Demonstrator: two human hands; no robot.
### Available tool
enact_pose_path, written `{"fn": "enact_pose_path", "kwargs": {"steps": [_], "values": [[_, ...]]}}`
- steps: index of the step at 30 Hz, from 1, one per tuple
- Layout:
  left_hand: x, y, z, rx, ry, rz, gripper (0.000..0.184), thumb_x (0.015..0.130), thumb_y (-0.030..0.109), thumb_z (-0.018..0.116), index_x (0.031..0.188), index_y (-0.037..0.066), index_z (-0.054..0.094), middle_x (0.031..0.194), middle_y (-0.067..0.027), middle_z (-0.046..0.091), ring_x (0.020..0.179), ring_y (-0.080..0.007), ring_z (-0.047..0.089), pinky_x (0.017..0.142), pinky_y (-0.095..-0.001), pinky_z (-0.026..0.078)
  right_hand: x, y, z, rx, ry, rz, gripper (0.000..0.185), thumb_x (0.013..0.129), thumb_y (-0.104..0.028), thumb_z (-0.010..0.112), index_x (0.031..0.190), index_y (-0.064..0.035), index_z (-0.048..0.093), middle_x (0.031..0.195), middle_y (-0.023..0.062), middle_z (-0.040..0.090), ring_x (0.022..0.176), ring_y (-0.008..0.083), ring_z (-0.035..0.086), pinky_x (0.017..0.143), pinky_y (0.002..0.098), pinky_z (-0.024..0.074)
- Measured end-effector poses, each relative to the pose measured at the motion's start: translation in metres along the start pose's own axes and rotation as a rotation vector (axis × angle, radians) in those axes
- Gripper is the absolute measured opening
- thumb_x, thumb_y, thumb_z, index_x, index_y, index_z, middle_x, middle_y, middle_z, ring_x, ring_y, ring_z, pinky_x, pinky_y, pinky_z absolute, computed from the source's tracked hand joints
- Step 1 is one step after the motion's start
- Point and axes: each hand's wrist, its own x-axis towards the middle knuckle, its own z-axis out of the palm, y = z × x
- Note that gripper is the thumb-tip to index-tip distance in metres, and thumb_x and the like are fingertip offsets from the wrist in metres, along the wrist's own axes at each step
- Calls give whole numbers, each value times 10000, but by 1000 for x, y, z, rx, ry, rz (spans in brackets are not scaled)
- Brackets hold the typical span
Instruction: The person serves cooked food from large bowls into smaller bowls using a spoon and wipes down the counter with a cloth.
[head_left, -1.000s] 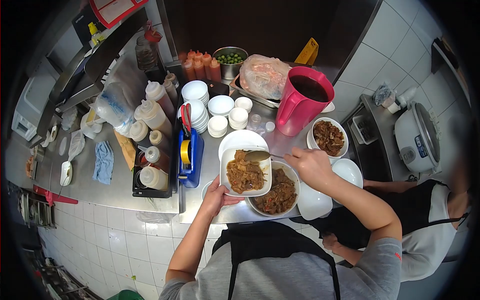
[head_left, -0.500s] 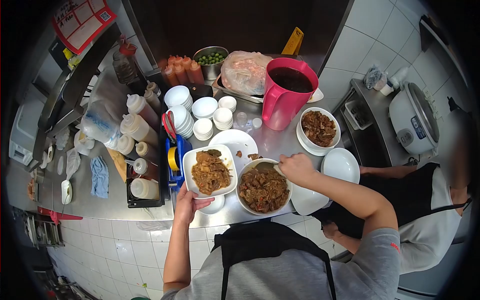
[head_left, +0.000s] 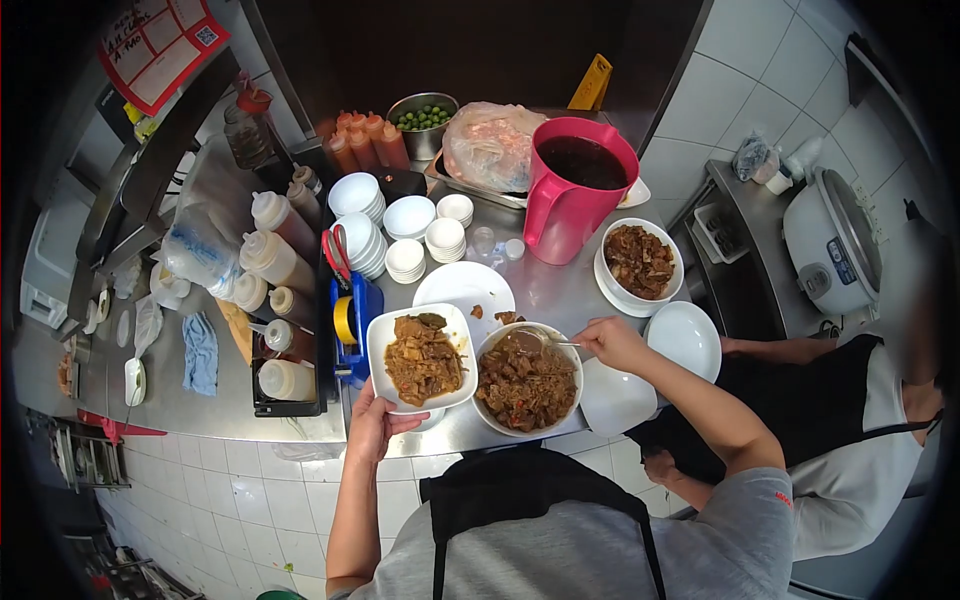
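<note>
My left hand (head_left: pixel 376 422) grips the near left corner of a square white dish (head_left: pixel 376 340), its thumb against the side and fingers underneath. Brown stewed meat (head_left: pixel 424 358) fills much of the dish. Right beside it stands a round white bowl (head_left: pixel 500 424) of shredded meat stew (head_left: pixel 530 390) in sauce. My right hand (head_left: pixel 612 343) is closed on the handle of a metal spoon (head_left: pixel 562 343). The spoon's head rests in the sauce at the bowl's far side, partly sunk. Behind both lies a white plate (head_left: pixel 445 285) with a few meat scraps.
A pink pitcher (head_left: pixel 556 215) of dark liquid and another bowl of meat (head_left: pixel 640 262) stand at the back right. Stacked white bowls (head_left: pixel 368 245), a blue tape dispenser (head_left: pixel 362 310) and sauce bottles (head_left: pixel 272 255) line the left. A co-worker (head_left: pixel 850 430) stands close on the right.
My right hand has shifted right and slightly down, and the spoon now lies flatter, with its head at the bowl's far side. My left hand and the dish stay nearly in place.
</note>
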Motion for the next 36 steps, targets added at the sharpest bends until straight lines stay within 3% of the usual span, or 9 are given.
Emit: {"fn": "enact_pose_path", "kwargs": {"steps": [5, 14, 15, 20, 26, 29, 32, 36], "values": [[7, -1, 9, 22, -40, -24, 610, 771, -58, 318, 1373, 34, 281, 1127, -278, 578, 776, -416, 666, 599, -344, 623, -6, 4, -11, 145, 35, 22, 184, 789, -49, 629, 940, -97, 722, 769, 123, 645, 730, 260, 621, 707, 353, 493], [21, -8, 25, 74, -56, -57, 633, 751, -38, 336, 1378, 35, 292, 1114, -275, 587, 768, -406, 671, 604, -358, 620, 2, -56, -60, 131, 0, 3, 162, 800, -60, 634, 938, -77, 716, 826, 122, 669, 756, 255, 643, 711, 346, 502], [23, -7, 26, 81, -99, -81, 690, 747, -38, 335, 1421, 65, 232, 1142, -255, 578, 789, -394, 675, 655, -364, 616, 6, -64, -61, 106, 7, -43, 157, 800, -57, 636, 935, -70, 715, 805, 118, 660, 730, 248, 634, 686, 345, 496], [30, -15, 39, 9, -155, -93, 656, 754, -44, 333, 1401, 25, 250, 1139, -283, 566, 791, -412, 668, 638, -376, 620, 21, -92, -50, -123, 96, -239, 158, 800, -94, 616, 924, -70, 710, 754, 98, 619, 680, 262, 613, 616, 377, 485], [30, -18, 46, -51, -203, -121, 684, 760, -40, 334, 1427, 74, 231, 1151, -257, 576, 824, -400, 670, 658, -380, 613, 6, -130, -57, -641, 249, -357, 255, 725, -120, 586, 961, -108, 680, 727, 49, 528, 633, 208, 607, 537, 343, 477], [31, -21, 46, -73, -218, -105, 682, 762, -42, 328, 1427, 68, 222, 1152, -260, 573, 824, -400, 669, 653, -376, 614, -6, -139, -63, -675, 389, -447, 204, 710, -126, 568, 893, -99, 653, 758, 34, 541, 649, 198, 622, 541, 341, 499], [33, -25, 48, -85, -221, -99, 682, 762, -43, 322, 1427, 63, 217, 1155, -263, 570, 824, -402, 669, 649, -368, 615, -6, -120, -46, -690, 381, -436, 243, 689, -115, 578, 917, -107, 659, 758, 28, 537, 628, 200, 611, 537, 337, 496], [39, -33, 48, -97, -211, -54, 691, 763, -44, 317, 1434, 72, 204, 1169, -263, 562, 825, -397, 670, 652, -367, 615, -16, -110, -46, -501, 432, -268, 234, 720, -72, 590, 930, -110, 686, 748, 61, 543, 653, 242, 609, 557, 356, 489]]}}
